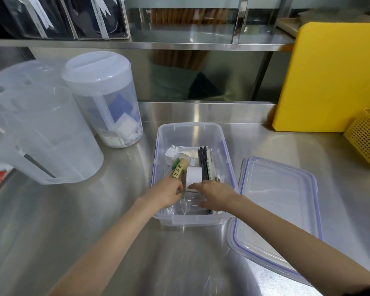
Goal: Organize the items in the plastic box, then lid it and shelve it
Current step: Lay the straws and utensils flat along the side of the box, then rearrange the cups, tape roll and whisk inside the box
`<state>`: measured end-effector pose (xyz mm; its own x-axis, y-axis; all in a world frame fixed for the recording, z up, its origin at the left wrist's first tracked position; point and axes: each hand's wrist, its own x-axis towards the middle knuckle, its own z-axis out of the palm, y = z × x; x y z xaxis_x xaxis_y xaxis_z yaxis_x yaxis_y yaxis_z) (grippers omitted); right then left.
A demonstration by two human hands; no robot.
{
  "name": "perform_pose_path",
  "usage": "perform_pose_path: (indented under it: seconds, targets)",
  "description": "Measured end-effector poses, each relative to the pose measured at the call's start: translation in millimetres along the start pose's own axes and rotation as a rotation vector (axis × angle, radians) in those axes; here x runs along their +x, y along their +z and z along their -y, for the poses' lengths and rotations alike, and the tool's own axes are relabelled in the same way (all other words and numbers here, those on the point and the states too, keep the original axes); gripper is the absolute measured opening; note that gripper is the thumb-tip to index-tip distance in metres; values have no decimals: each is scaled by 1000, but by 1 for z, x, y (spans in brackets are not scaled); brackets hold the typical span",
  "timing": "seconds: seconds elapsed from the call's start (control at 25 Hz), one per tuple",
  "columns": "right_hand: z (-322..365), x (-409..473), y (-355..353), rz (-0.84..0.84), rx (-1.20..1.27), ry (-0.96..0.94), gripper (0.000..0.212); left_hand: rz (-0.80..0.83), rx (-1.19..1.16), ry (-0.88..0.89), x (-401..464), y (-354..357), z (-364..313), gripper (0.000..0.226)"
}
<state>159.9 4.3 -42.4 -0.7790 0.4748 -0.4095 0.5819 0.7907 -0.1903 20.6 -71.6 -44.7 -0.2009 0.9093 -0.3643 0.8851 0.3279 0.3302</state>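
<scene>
A clear plastic box with blue clips stands open on the steel counter. Inside lie a toothpick tube with a green label, a white paper roll, a white plug, black sticks and clear plastic pieces at the near end. My left hand is inside the box with its fingers closed around the tube's near end. My right hand lies flat over the near ends of the roll and sticks, fingers spread. The clear lid with a blue seal rests on the counter to the right.
Two translucent jugs and a lidded white canister stand at the left. A yellow cutting board leans at the back right beside a yellow mesh basket. A steel shelf runs above the counter.
</scene>
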Motion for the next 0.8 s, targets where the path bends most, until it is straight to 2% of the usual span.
perform_pose_path:
  seconds: [0.12,0.44,0.8]
  targets:
    - [2,4,6,5,22,-10,60,35,147,5,-1,6,2,26]
    - [2,10,14,50,42,8,61,19,214,-19,1,14,2,24]
    - [-7,-5,-7,-63,257,80,64,-34,4,-2,-4,-1,0,25]
